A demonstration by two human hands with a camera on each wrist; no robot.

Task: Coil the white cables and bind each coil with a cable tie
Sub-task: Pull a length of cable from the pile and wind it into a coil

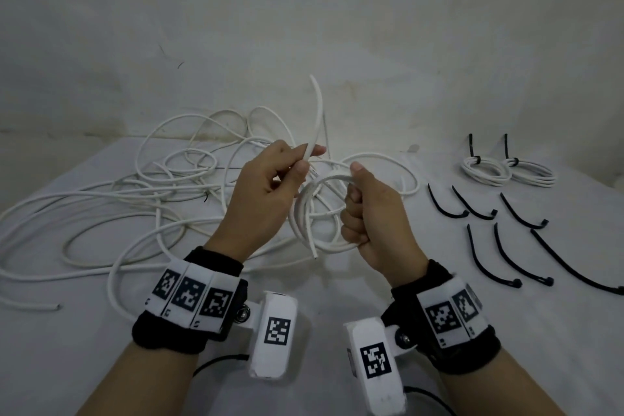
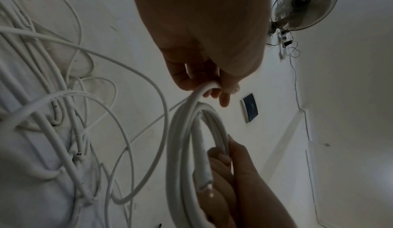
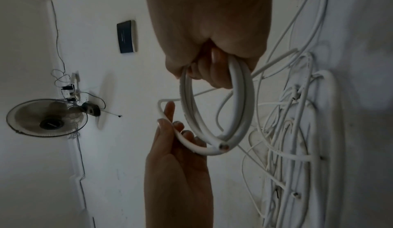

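- The right hand is closed in a fist around a small coil of white cable, likely so the loops stay together and do not spring open.
- The left hand pinches the loose tail of that same cable, which sticks up, probably to guide it round for one more loop.
- More white cables lie tangled on the worktop to the left, not coiled yet.
- Two tied coils sit at the far right.
- Six black cable ties lie spread out near the right hand, easy to grab.
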